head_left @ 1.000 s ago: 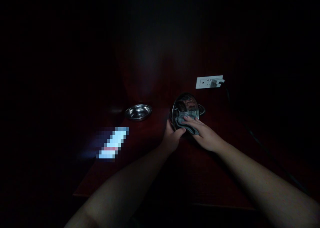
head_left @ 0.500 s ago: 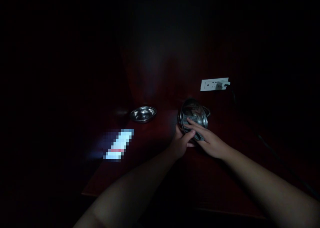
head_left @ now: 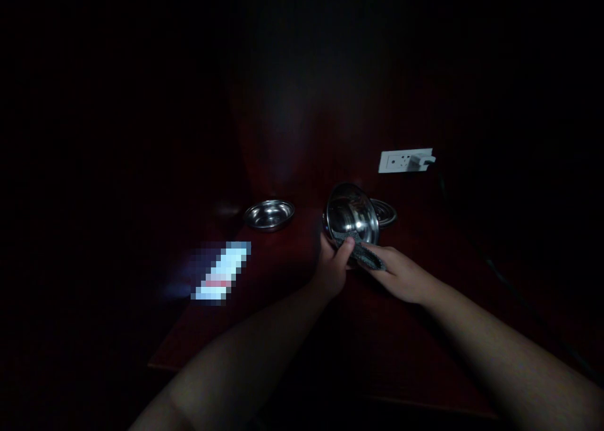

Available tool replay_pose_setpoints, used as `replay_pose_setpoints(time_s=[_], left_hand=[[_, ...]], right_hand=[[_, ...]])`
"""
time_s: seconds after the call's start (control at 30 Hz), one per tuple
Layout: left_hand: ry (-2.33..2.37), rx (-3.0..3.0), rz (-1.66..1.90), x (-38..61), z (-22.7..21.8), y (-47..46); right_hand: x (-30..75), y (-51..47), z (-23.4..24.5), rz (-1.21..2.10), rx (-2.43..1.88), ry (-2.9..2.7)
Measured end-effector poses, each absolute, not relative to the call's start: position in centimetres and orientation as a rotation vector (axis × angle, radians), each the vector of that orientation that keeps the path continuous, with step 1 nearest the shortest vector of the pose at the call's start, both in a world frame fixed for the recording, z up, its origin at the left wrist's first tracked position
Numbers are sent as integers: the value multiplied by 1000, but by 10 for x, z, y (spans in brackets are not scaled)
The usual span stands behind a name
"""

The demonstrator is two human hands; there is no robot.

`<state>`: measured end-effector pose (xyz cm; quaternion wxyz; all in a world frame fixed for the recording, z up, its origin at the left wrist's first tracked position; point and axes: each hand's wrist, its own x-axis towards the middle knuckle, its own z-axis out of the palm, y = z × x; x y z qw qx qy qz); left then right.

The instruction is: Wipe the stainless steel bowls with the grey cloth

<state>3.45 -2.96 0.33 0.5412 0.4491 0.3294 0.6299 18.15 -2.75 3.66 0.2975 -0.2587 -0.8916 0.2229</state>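
A shiny steel bowl (head_left: 356, 214) is held up on its side, its hollow facing me. My left hand (head_left: 333, 267) grips its lower left edge, with the thumb upright in front and the fingers hidden behind. A dark grey mesh-like cloth (head_left: 370, 257) is bunched over the bowl's lower rim, beside my left thumb. My right hand (head_left: 399, 274) holds this cloth against the bowl's lower right side. Its fingertips are hidden behind the cloth and the bowl.
A shallow steel dish (head_left: 270, 215) sits on the dark red table (head_left: 283, 274) to the left. Nearer lies a bright, pixelated phone-like rectangle (head_left: 221, 272). More steel dishware (head_left: 385, 212) stands behind the held bowl. A white socket plate (head_left: 396, 160) with a plug is on the wall.
The bowl has shifted slightly left and turned to show more of its inside. My right fingers, earlier spread over the cloth inside the bowl, have gone down to the rim with the cloth.
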Motion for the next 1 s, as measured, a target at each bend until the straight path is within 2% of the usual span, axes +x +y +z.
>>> replay_pose_setpoints(time_s=[0.23,0.4,0.53,0.8,0.9,1.0], left_hand=[[803,1059,1473,32,4,-29],[785,1038,1494,32,1,-28],[796,1030,1521,31,-1,-26],[807,1050,1514,33,-7,-21],[789,1051,1526,34,-3,-23],[757,1092,1575,33,0,-25]], right_hand=[[189,-16,20,151,-889,-2410],[187,-16,16,38,-991,-2412],[182,-21,18,161,-917,-2449],[176,-30,31,676,-639,-2360],[177,-29,33,693,-620,-2340],[181,-24,29,544,-714,-2383]])
